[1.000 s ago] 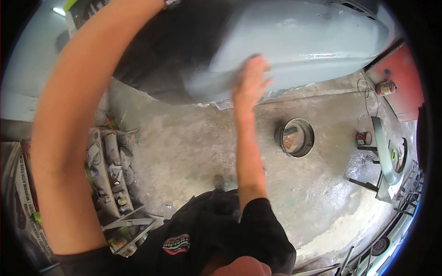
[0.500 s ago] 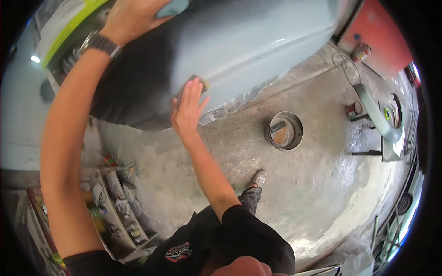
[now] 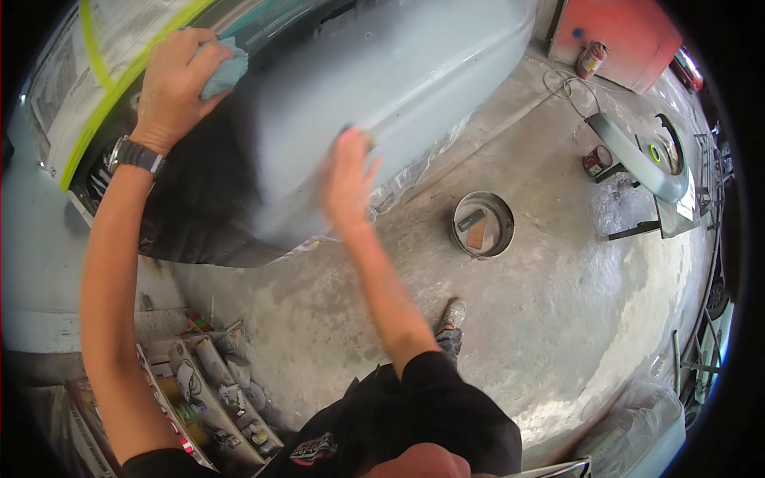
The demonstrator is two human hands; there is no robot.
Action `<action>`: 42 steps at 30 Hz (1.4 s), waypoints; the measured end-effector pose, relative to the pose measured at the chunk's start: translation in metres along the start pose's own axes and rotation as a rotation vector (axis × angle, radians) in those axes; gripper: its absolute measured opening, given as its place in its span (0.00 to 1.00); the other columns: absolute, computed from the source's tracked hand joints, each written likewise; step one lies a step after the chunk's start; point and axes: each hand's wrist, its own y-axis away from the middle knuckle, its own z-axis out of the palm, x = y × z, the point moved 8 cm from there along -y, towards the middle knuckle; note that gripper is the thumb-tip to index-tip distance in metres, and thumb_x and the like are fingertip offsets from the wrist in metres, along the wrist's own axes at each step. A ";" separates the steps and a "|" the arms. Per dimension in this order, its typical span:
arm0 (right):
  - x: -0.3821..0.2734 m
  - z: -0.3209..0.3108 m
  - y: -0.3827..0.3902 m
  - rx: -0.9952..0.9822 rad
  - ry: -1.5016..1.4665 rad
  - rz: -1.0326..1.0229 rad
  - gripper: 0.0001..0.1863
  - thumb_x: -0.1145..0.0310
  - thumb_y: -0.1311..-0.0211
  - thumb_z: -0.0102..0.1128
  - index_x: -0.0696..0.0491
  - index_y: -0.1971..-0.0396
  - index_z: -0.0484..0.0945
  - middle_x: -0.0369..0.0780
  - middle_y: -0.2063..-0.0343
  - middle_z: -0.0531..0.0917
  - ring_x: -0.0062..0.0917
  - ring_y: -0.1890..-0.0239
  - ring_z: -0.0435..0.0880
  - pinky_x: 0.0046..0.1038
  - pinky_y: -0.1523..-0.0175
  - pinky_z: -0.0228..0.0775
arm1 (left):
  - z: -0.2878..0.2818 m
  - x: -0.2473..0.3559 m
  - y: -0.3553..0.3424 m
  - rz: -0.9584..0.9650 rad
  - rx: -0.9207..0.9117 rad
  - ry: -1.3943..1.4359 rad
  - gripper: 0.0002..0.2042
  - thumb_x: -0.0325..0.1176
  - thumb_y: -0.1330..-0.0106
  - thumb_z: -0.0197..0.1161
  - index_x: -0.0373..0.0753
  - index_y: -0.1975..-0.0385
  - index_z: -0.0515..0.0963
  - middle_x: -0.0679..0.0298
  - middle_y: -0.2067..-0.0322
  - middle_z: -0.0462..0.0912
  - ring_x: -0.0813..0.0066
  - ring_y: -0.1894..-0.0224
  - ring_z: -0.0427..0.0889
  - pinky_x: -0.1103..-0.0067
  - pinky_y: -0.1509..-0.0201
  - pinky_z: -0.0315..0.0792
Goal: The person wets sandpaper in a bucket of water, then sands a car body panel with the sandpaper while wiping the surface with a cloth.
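A car body panel (image 3: 398,72), pale grey fading into black at its left end, stretches across the top. Crumpled light-blue cloth (image 3: 229,70) is gripped in my left hand (image 3: 177,88), above the panel's dark left part. My right hand (image 3: 349,183), smeared by motion, lies over the panel's pale surface near its lower edge. Beneath its fingers a small dark sanding pad (image 3: 367,140) shows only in part. Clear plastic sheeting (image 3: 390,187) hangs along the panel's lower edge.
On the concrete floor stands a round bucket (image 3: 484,225) with blocks inside. A shelf tray (image 3: 227,398) of tools is at lower left. To the right are a stand with a curved grey part (image 3: 637,159), a can (image 3: 596,162), a fire extinguisher (image 3: 590,60) and a red panel (image 3: 617,40).
The view has shifted. My left hand has moved back left and lower, bringing the blue cloth into fuller sight. My right hand has slid rightward along the panel with the pad.
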 end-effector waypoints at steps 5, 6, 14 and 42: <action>0.095 -0.042 -0.102 0.074 0.035 0.233 0.29 0.65 0.26 0.48 0.62 0.29 0.63 0.53 0.27 0.65 0.47 0.24 0.61 0.63 0.25 0.47 | 0.001 -0.003 0.002 -0.022 -0.008 0.004 0.21 0.28 0.54 0.78 0.43 0.59 0.79 0.61 0.55 0.79 0.55 0.54 0.77 0.65 0.51 0.70; 0.079 -0.039 -0.087 0.090 0.018 0.226 0.29 0.66 0.26 0.49 0.62 0.29 0.64 0.53 0.27 0.65 0.48 0.25 0.61 0.63 0.25 0.47 | 0.003 -0.002 0.003 -0.017 -0.011 0.018 0.21 0.27 0.54 0.78 0.43 0.59 0.79 0.61 0.55 0.79 0.55 0.54 0.77 0.65 0.51 0.70; 0.001 -0.010 0.017 -0.001 0.168 -0.353 0.31 0.68 0.30 0.53 0.57 0.28 0.63 0.49 0.27 0.66 0.43 0.25 0.65 0.62 0.26 0.51 | 0.002 -0.002 0.005 -0.004 -0.026 -0.016 0.22 0.27 0.56 0.78 0.43 0.59 0.79 0.61 0.57 0.79 0.56 0.56 0.78 0.65 0.53 0.70; -0.131 -0.036 -0.025 -0.017 -0.644 -0.025 0.37 0.70 0.30 0.58 0.61 0.25 0.55 0.57 0.24 0.55 0.55 0.23 0.54 0.64 0.25 0.41 | -0.004 -0.002 0.008 -0.008 0.017 -0.039 0.22 0.30 0.57 0.79 0.44 0.60 0.79 0.63 0.56 0.80 0.58 0.55 0.79 0.64 0.55 0.70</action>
